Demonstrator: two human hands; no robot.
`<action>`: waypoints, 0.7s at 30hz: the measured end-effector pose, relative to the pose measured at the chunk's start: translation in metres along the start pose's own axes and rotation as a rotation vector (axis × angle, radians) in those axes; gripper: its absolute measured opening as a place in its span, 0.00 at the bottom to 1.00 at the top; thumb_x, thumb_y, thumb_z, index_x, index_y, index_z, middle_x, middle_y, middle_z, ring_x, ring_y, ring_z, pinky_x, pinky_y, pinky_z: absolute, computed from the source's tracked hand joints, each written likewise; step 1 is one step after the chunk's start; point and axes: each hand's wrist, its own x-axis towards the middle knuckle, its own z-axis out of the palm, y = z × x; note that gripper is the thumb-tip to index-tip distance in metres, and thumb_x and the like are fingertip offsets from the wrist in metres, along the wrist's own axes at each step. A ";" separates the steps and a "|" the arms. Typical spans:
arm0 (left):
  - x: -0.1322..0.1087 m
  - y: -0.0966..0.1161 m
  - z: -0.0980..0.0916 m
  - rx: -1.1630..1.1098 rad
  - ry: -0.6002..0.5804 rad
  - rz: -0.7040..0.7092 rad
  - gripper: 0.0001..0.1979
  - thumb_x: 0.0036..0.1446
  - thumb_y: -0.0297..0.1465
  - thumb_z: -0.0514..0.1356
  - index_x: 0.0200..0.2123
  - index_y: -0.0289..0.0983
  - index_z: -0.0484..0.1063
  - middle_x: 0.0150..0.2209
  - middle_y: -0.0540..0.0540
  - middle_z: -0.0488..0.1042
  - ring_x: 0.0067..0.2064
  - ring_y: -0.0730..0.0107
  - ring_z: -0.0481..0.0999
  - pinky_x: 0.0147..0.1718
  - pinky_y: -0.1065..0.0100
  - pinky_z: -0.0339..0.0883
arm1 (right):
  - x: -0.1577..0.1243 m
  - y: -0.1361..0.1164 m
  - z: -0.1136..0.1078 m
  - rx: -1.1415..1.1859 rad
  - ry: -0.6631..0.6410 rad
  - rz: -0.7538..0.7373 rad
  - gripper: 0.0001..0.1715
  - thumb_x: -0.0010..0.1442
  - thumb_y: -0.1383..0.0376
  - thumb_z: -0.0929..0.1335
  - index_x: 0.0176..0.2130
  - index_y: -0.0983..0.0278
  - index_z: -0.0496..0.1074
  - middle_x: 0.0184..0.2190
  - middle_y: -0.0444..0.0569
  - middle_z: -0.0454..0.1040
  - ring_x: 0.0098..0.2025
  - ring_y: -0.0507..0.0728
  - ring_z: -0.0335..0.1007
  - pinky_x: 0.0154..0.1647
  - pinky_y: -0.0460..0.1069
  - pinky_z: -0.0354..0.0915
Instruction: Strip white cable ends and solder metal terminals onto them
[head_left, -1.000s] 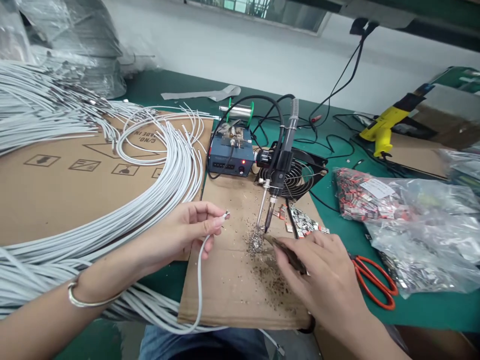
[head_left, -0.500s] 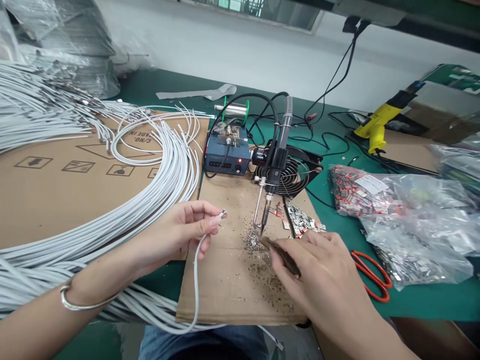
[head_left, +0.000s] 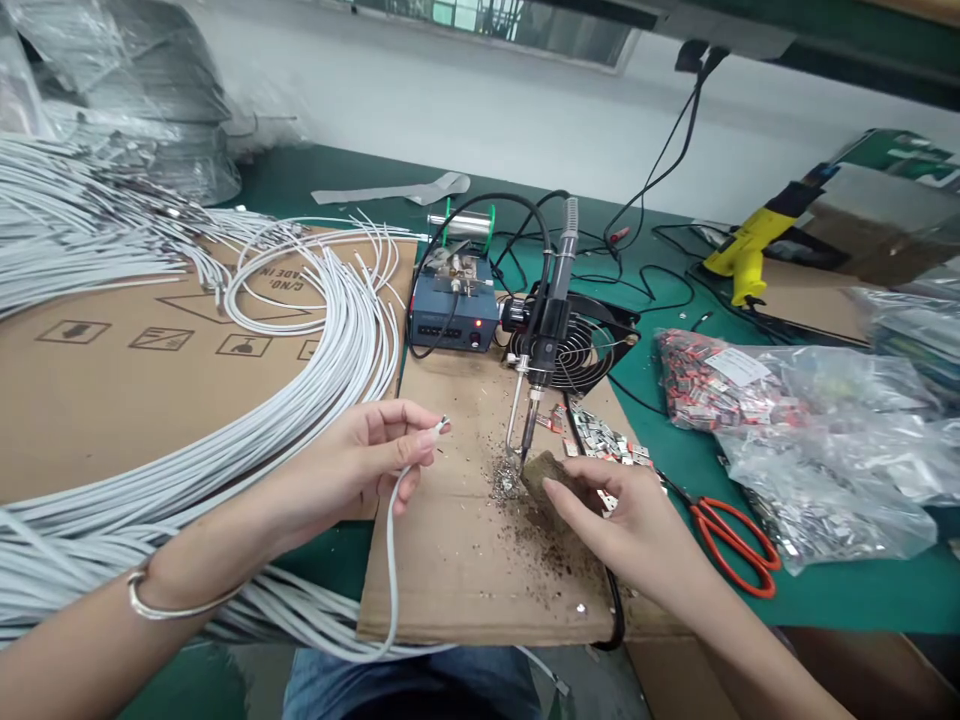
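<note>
My left hand [head_left: 397, 450] is closed around a white cable [head_left: 391, 560], with the cable's stripped end poking out past the thumb and fingertip. In my right hand [head_left: 622, 515] is a brown, dirty sponge [head_left: 546, 478], pinched between thumb and fingers. The sponge's edge is at the tip of a soldering iron [head_left: 547, 340], which is held upright in a stand, tip down. Small bits of solder [head_left: 507, 478] and dark crumbs lie on the cardboard [head_left: 442, 560] beneath the tip.
Behind the iron are a blue soldering station [head_left: 453, 310], a solder spool [head_left: 461, 225] and a black fan [head_left: 592, 345]. Metal connectors [head_left: 600, 438] lie right of the iron. Further right are orange-handled scissors [head_left: 739, 545], bags of parts [head_left: 735, 385] and a yellow heat gun [head_left: 750, 245]. White cables [head_left: 300, 420] cover the left.
My right hand has turned and opened out a little, so more of the sponge shows at the iron's tip. My left hand keeps the cable in nearly the same place.
</note>
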 end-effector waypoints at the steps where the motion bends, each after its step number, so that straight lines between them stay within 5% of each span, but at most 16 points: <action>1: 0.000 0.000 0.000 -0.004 -0.003 -0.001 0.11 0.47 0.30 0.67 0.31 0.34 0.68 0.19 0.56 0.67 0.17 0.82 0.65 0.14 0.80 0.60 | -0.001 0.000 -0.001 0.001 0.006 0.001 0.17 0.58 0.62 0.62 0.21 0.61 0.54 0.19 0.39 0.50 0.22 0.51 0.49 0.24 0.47 0.47; 6: 0.001 0.001 0.000 -0.014 0.009 0.024 0.11 0.47 0.30 0.68 0.31 0.34 0.69 0.19 0.57 0.67 0.17 0.82 0.64 0.15 0.80 0.63 | 0.000 -0.001 -0.003 0.012 0.082 0.011 0.15 0.57 0.62 0.62 0.21 0.62 0.57 0.19 0.39 0.51 0.22 0.51 0.49 0.25 0.48 0.48; 21: 0.000 0.000 -0.001 -0.035 0.014 0.042 0.10 0.46 0.29 0.68 0.31 0.34 0.70 0.19 0.57 0.67 0.17 0.83 0.65 0.14 0.81 0.65 | 0.006 0.007 0.002 0.094 0.010 0.016 0.16 0.58 0.62 0.62 0.21 0.61 0.55 0.19 0.39 0.50 0.22 0.51 0.48 0.23 0.47 0.48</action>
